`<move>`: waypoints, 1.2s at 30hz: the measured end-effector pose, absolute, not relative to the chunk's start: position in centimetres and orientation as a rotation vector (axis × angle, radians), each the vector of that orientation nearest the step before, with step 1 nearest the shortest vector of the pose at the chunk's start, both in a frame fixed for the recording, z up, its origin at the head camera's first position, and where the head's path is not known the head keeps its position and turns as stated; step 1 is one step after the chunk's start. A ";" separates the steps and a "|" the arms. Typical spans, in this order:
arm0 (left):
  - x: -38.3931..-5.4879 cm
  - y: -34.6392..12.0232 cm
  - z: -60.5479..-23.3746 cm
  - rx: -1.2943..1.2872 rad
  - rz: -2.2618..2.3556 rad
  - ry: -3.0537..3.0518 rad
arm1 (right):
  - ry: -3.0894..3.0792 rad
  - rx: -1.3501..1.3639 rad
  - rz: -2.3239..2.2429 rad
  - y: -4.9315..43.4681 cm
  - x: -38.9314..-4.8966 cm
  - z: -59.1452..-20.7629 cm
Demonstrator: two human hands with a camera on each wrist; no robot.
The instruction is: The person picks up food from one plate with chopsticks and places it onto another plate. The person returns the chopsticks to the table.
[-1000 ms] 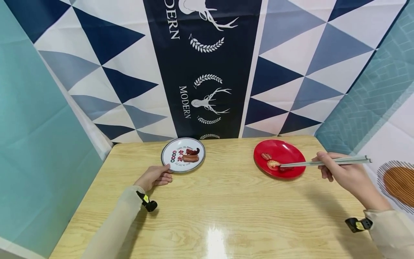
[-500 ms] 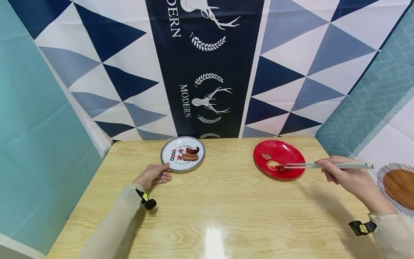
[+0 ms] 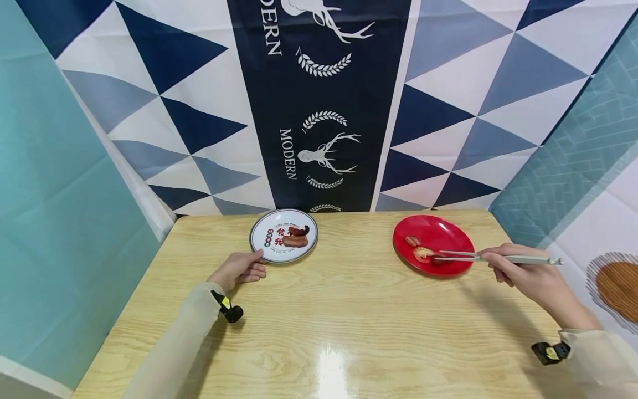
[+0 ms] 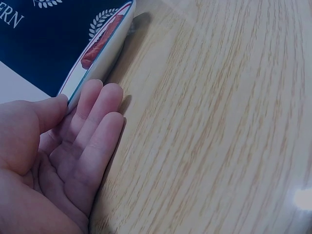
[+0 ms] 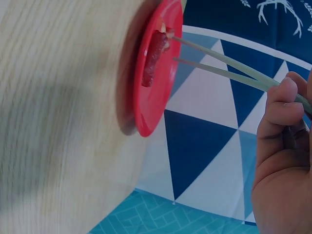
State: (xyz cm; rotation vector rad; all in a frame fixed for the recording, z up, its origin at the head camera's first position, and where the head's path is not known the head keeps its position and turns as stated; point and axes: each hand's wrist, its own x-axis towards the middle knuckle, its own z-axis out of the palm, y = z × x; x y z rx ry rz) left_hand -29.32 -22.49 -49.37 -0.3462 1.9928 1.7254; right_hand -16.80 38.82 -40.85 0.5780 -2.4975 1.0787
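My left hand (image 3: 241, 271) holds the near-left rim of a white plate (image 3: 271, 221), thumb on the rim and fingers low against its side. On that plate lie a banded brown slab (image 3: 295, 241) like pork belly and a dark red-brown curled piece (image 3: 300, 230). My right hand (image 3: 523, 277) grips a pair of pale green chopsticks (image 3: 523, 259). Their tips stand apart over the red plate (image 3: 443, 230), at a dark red sausage-like piece (image 5: 153, 58). Beside it sit a pale orange shrimp-like piece (image 3: 423, 253) and a small pinkish-brown piece (image 3: 412, 241).
Both plates stand toward the back of a light wooden table (image 3: 324, 310). A patterned cloth (image 3: 329, 111) hangs behind it, with teal panels (image 3: 65, 194) at the sides. A round brown patch (image 3: 620, 291) shows on the white surface at far right.
The chopstick tips, close together one second ago, have spread apart by the dark red piece. The right hand has shifted slightly. The left hand stays at the white plate's rim.
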 end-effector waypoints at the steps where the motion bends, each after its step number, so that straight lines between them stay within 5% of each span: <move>1: -29.3 -22.5 -49.4 -0.344 1.727 1.995 | -2.487 0.592 1.062 38.7 -16.9 -40.9; 36: -29.2 -22.3 -49.6 -0.358 1.732 2.012 | -2.396 0.749 0.817 36.2 -18.8 -42.8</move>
